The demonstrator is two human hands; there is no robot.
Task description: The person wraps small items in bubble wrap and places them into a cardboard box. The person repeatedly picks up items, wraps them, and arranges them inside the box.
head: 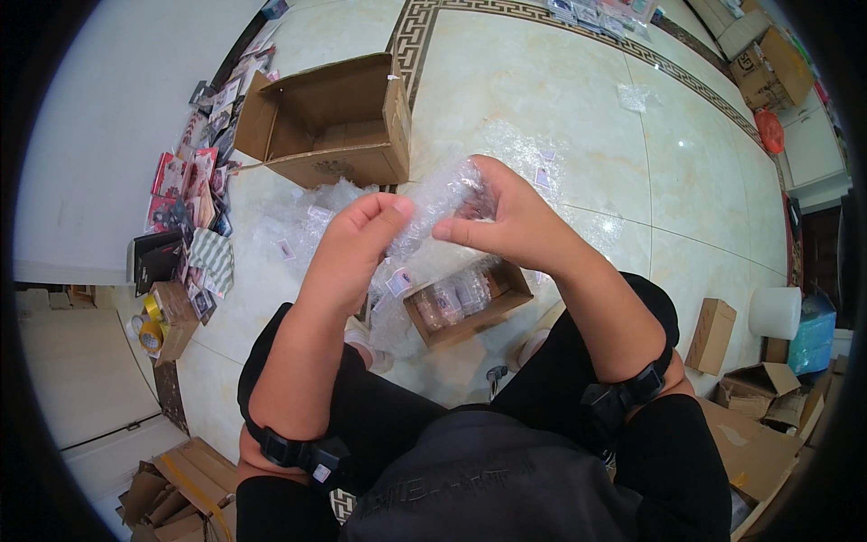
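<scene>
Between my two hands is a piece of clear bubble wrap (pixel 433 203), with something dark reddish partly showing inside it near my right palm. My right hand (pixel 518 220) grips it from the right, thumb in front and fingers curled behind. At its left edge, my left hand (pixel 359 244) pinches the wrap between thumb and bent fingers. Below the hands, a small open cardboard box (pixel 484 325) on the floor holds several bubble-wrapped items (pixel 454 298). A sheet of bubble wrap with a label (pixel 399 281) lies by the box's left side.
A large open cardboard box (pixel 339 159) lies ahead. Loose bubble wrap (pixel 305 217) covers floor on both sides. Flat printed packages (pixel 183 190) and tape rolls (pixel 150 332) line the left. To the right are an upright carton (pixel 711 337), a white roll (pixel 774 313) and more boxes (pixel 752 433).
</scene>
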